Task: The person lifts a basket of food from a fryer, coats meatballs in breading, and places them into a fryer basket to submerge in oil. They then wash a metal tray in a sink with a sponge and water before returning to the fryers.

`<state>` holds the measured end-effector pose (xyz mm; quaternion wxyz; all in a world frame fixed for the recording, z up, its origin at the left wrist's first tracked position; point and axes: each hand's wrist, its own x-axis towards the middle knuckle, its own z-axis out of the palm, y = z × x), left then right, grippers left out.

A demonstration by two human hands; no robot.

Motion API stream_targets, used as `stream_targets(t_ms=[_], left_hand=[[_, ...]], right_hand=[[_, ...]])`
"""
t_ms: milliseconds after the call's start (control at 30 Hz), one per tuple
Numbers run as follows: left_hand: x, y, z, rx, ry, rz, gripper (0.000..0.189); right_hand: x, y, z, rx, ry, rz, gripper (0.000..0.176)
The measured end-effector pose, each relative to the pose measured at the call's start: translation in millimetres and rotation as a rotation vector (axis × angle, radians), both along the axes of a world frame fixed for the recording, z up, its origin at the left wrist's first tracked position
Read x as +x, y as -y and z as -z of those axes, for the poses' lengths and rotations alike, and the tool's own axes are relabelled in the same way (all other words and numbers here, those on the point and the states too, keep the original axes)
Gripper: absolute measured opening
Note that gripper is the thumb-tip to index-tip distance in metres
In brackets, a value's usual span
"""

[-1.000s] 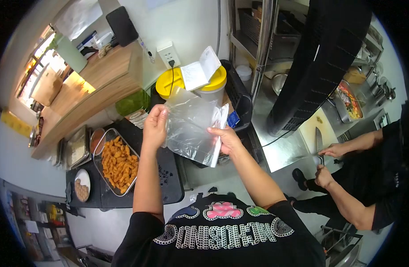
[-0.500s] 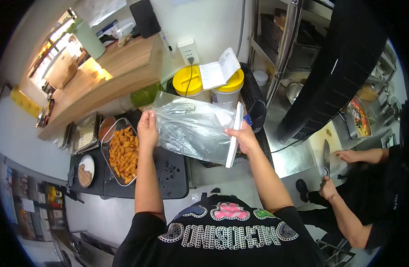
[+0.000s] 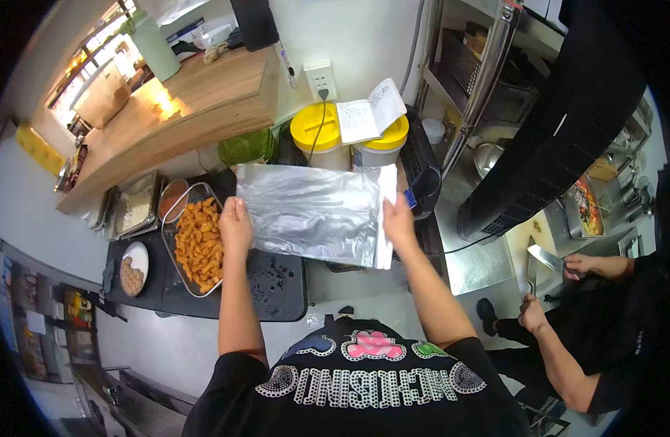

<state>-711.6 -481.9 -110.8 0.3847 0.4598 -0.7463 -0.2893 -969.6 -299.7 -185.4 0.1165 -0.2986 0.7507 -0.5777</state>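
Note:
A silvery, see-through plastic bag [image 3: 313,215] with a white strip along its right edge is stretched flat in front of me. My left hand [image 3: 236,224] pinches its left edge. At the other end, my right hand [image 3: 397,217] grips the white strip, fingers partly behind it. Just left of my left hand, a wire-mesh basket [image 3: 169,247] holds many golden fried pieces [image 3: 199,251] on the black table [image 3: 276,309].
Behind the bag stand two yellow-lidded tubs [image 3: 309,120] with an open notebook [image 3: 358,122] on top. A white plate [image 3: 142,255] of round balls lies left. At right, a co-worker holds knives [image 3: 545,256] over a cutting board [image 3: 520,240], below a black tower unit [image 3: 524,138].
The bag has been pulled flatter and straighter, its right strip now more upright. My left hand has shifted slightly down and left. The co-worker's other hand now holds a second blade.

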Motion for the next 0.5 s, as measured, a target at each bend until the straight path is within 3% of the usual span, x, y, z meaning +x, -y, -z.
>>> stream_targets(t_ms=[33,67,100,133,200,267,333,400,467,500], left_hand=[[-3.1,-0.4,16.7,-0.055,0.026,0.043,0.021],[-7.7,-5.1,28.2,-0.107,0.052,0.087,0.021],[-17.3,-22.0,26.9,-0.013,-0.042,0.165,0.021],[-16.0,-27.6,28.9,-0.033,0.123,0.152,0.021],[6.3,-8.4,45.0,-0.174,0.017,0.066,0.024],[58.3,29.7,40.7,-0.095,0.051,-0.131,0.025],[87.0,35.5,24.6,-0.113,0.135,-0.168,0.025],[89.4,30.9,23.7,-0.131,0.181,-0.191,0.024],[90.0,22.5,21.2,-0.149,0.222,-0.182,0.022],[89.4,17.5,18.1,-0.158,0.235,-0.164,0.02]], right_hand=[[17.3,1.0,-12.9,0.023,0.044,-0.083,0.024],[31.2,16.0,16.5,0.038,0.029,-0.069,0.03],[57.6,17.3,3.4,0.025,-0.021,-0.137,0.03],[77.8,19.3,-5.1,-0.028,-0.099,-0.255,0.024],[70.7,41.1,43.0,0.143,-0.179,-0.375,0.02],[4.8,31.6,62.8,0.127,0.041,0.015,0.023],[-36.0,27.7,62.6,0.184,-0.049,0.175,0.03],[-60.1,38.4,82.2,0.279,-0.099,0.262,0.032],[-100.3,66.4,147.4,0.203,0.197,0.327,0.036],[-91.1,62.0,110.7,0.218,0.344,0.292,0.037]])
